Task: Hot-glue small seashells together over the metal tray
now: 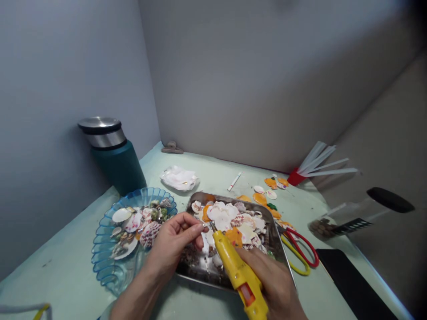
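Observation:
My right hand (271, 284) grips a yellow glue gun (238, 271), its nozzle pointing up and left. My left hand (175, 242) pinches a small pale piece, probably a shell, right at the nozzle tip; I cannot make it out clearly. Both hands hover over a metal tray (282, 251) filled with white, orange and speckled seashells (230, 215). Left of the tray stands a blue scalloped glass bowl (103, 249) holding more shells.
A teal bottle with a steel lid (111, 155) stands at the back left. Crumpled plastic (179, 178), red-and-yellow scissors (300, 251), loose orange shells (271, 189), a red holder of white glue sticks (313, 166), a clear jar (340, 220) and a black pad (350, 284) surround the tray.

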`<action>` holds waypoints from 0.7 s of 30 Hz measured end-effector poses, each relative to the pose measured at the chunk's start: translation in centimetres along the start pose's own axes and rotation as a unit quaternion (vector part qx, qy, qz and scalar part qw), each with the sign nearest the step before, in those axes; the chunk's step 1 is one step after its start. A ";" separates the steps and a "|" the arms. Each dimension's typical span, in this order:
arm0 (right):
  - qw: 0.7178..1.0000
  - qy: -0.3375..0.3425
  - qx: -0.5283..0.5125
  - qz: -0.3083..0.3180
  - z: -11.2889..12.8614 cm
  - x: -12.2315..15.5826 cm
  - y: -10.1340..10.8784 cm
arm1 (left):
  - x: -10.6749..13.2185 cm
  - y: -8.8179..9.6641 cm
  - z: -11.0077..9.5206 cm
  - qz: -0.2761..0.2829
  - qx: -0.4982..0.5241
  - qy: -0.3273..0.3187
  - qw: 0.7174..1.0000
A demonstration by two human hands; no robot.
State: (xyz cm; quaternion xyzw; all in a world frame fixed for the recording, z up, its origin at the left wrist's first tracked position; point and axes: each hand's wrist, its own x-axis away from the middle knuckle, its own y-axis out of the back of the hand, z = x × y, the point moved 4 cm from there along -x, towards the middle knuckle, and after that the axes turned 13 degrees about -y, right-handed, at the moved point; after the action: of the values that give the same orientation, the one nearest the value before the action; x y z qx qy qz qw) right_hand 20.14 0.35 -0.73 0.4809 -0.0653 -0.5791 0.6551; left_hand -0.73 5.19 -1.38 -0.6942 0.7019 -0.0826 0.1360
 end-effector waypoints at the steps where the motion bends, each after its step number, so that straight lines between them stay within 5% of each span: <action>1: 1.000 -0.004 -0.002 0.005 0.0 0.0 0.0 | 0.0 0.0 0.0 0.000 -0.002 0.000 1.000; 21: 1.000 -0.009 -0.020 0.007 0.1 0.0 -0.4 | 0.1 -0.1 -0.1 0.005 -0.020 -0.006 1.000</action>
State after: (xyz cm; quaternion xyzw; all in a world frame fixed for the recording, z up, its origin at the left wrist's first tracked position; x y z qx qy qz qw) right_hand 19.82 0.34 -1.01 0.4620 -0.0634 -0.5797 0.6682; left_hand -0.68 5.07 -1.29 -0.6937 0.7061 -0.0640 0.1267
